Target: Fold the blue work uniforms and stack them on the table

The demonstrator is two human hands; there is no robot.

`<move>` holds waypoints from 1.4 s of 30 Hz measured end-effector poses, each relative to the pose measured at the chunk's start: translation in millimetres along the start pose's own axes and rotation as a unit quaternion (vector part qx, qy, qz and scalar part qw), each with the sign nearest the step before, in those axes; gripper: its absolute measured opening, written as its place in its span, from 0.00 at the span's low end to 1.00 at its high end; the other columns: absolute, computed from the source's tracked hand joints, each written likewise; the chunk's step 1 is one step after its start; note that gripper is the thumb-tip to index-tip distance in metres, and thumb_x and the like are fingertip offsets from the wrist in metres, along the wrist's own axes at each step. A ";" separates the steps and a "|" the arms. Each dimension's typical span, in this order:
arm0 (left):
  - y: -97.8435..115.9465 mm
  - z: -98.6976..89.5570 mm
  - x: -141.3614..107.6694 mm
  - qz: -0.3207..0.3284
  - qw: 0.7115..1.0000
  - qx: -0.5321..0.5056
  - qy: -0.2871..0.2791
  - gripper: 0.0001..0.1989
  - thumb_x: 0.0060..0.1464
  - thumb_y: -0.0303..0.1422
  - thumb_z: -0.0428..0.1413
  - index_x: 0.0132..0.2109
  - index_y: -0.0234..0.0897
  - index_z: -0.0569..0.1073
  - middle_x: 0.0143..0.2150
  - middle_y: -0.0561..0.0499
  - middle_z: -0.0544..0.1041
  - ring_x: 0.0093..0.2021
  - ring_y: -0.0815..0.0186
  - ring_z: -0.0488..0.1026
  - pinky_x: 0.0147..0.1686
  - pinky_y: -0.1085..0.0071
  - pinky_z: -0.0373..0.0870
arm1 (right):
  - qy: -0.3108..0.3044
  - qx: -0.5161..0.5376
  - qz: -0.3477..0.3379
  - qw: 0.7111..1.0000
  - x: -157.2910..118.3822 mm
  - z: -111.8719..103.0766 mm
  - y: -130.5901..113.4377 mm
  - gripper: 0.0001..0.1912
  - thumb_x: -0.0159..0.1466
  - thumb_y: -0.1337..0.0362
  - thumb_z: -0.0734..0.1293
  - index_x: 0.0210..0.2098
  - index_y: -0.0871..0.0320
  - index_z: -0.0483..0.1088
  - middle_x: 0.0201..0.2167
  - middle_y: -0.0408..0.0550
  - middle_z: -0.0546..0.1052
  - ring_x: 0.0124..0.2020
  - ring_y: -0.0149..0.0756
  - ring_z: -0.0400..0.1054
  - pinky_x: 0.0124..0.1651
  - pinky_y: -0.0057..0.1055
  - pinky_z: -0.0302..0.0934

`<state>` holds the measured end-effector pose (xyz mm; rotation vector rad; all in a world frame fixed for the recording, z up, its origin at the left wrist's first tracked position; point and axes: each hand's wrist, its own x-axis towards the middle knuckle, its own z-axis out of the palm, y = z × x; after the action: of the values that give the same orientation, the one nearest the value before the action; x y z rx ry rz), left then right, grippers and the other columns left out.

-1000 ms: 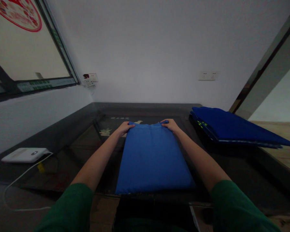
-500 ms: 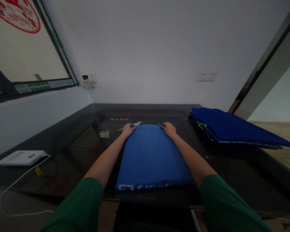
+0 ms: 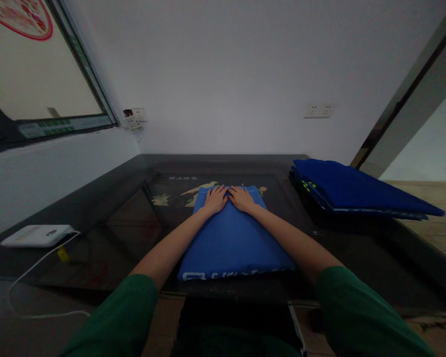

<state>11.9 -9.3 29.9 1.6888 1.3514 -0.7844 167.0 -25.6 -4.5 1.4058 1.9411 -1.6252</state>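
Left hand (image 3: 215,201) and right hand (image 3: 241,199) lay palm-down, fingers kinda loose, on folded blue fabric (image 3: 234,243); darker blue stack (image 3: 360,188) off right on bench (image 3: 128,235).

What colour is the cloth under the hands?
The cloth is blue, with white marks along its near edge. The head view shows it best.

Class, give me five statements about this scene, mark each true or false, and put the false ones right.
1. The left hand and right hand rest on the blue fabric. True.
2. The hands are far apart. False: they lie close together near the fabric's far edge.
3. A darker blue pile lies right of the fabric. True.
4. A white device lies on the table. True.
5. The white device sits on the pile. False: it lies left of the fabric.
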 end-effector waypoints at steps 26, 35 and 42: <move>-30.3 -10.7 -77.6 -0.031 0.996 -0.024 -0.082 0.27 0.65 0.46 0.37 0.68 0.50 0.53 0.71 0.48 0.48 0.70 0.56 0.44 0.65 0.49 0.43 | -0.071 0.018 0.052 0.996 -93.6 -12.7 29.3 0.34 0.70 0.46 0.48 0.69 0.58 0.48 0.69 0.57 0.47 0.70 0.48 0.39 0.66 0.53 0.40; 19.0 -38.5 -113.9 -0.001 0.994 0.018 -0.112 0.26 0.66 0.41 0.40 0.68 0.44 0.55 0.70 0.42 0.51 0.70 0.51 0.45 0.64 0.42 0.36 | -0.040 -0.014 0.030 0.999 -115.5 -39.7 -7.2 0.32 0.69 0.50 0.53 0.67 0.62 0.54 0.68 0.60 0.50 0.69 0.52 0.39 0.67 0.54 0.39; 55.7 -47.1 -173.7 0.110 0.983 -0.055 -0.137 0.26 0.66 0.45 0.39 0.69 0.53 0.48 0.72 0.51 0.47 0.71 0.58 0.43 0.66 0.48 0.42 | -0.069 0.034 -0.014 0.997 -178.0 -28.8 -55.4 0.31 0.70 0.51 0.51 0.67 0.59 0.53 0.67 0.57 0.53 0.68 0.50 0.44 0.66 0.52 0.44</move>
<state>25.0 -53.6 212.5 1.5470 0.9827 -0.7681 224.6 -86.0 164.7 1.2581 1.8515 -1.7672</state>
